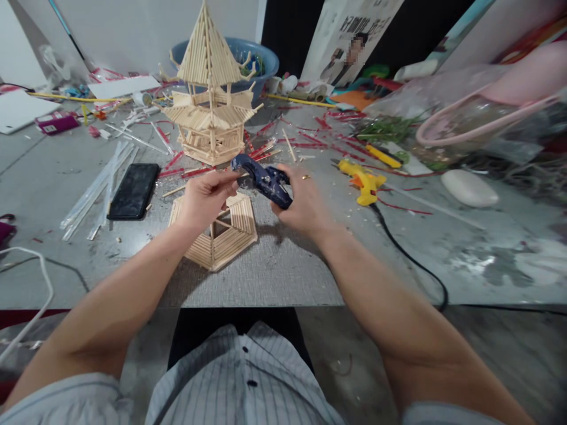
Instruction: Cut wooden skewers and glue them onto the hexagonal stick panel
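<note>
In my right hand point(305, 203), fingers wrapped round its handles, is a dark blue hand cutter point(266, 180) with a curved jaw pointing left. My left hand point(206, 198) is closed in a pinch at that jaw, on what looks like a thin wooden stick point(174, 190); the fingers hide much of it. Below both hands, a flat polygonal frame of pale wooden sticks point(221, 251) lies on the table, partly covered by my left hand. Just behind stands a tiered pagoda model point(210, 124) made of the same sticks, with a pointed roof.
A yellow glue gun point(365, 183) with a black cord lies at the right. On the left are a black phone point(133, 190) and clear glue sticks point(100, 189). Red wrapper scraps point(310, 141), a blue basin point(266, 62) and a yellow utility knife point(383, 156) are farther back. A white oval object point(469, 188) rests far right.
</note>
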Demonstrator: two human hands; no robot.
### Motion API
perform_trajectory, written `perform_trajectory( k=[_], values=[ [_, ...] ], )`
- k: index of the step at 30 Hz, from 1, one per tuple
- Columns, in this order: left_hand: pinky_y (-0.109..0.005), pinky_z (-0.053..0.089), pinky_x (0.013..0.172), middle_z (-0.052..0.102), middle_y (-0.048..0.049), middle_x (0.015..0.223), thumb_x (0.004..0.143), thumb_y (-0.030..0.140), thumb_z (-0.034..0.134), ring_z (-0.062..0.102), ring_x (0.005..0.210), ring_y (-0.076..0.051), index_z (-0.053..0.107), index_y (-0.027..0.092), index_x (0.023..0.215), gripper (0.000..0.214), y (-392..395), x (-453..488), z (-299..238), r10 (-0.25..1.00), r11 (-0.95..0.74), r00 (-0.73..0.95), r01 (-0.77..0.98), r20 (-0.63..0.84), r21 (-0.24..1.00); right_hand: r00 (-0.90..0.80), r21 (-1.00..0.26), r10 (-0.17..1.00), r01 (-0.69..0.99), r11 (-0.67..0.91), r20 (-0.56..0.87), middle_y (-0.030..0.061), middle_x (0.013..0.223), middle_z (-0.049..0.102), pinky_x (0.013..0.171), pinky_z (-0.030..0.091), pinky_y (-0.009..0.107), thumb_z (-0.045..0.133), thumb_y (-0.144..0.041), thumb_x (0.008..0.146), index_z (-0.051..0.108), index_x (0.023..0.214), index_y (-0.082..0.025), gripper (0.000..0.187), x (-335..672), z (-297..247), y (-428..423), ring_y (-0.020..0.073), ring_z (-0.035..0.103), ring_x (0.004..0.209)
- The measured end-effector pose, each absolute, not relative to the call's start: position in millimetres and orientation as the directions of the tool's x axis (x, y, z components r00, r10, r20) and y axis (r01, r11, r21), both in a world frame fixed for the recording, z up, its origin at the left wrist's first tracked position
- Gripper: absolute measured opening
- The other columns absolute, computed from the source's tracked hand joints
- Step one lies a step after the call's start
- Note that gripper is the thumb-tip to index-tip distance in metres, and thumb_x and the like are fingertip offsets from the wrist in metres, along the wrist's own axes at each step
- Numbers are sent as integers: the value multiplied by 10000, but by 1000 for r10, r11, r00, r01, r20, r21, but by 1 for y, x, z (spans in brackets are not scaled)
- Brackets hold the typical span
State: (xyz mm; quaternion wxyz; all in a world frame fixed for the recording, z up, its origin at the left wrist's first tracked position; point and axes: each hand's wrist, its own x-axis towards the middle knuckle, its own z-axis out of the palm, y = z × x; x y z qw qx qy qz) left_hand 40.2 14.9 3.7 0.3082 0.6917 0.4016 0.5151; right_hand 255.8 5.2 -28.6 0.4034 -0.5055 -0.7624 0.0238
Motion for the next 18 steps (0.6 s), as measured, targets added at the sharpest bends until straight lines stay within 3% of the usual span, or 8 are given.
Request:
perform_trajectory(
  k=[6,18],
  values=[
    [-182,384,452,633,14,584,695,207,605,529,511,-65,740,181,750,148,19,40,2,827,-561,159,220,539,798,-254,-378,808,783,495,532,119,1147,601,950,429,539,598,-192,632,459,1261,-246,647,255,-18,-1,334,548,1105],
    [-196,374,495,581,30,550,733,167,576,497,510,-57,661,176,649,120,22,37,-3,765,-644,192,209,615,736,-231,-321,826,841,436,514,139,1102,620,878,444,515,582,-233,647,474,1212,-212,575,255,-16,-3,342,569,1052]
  ],
)
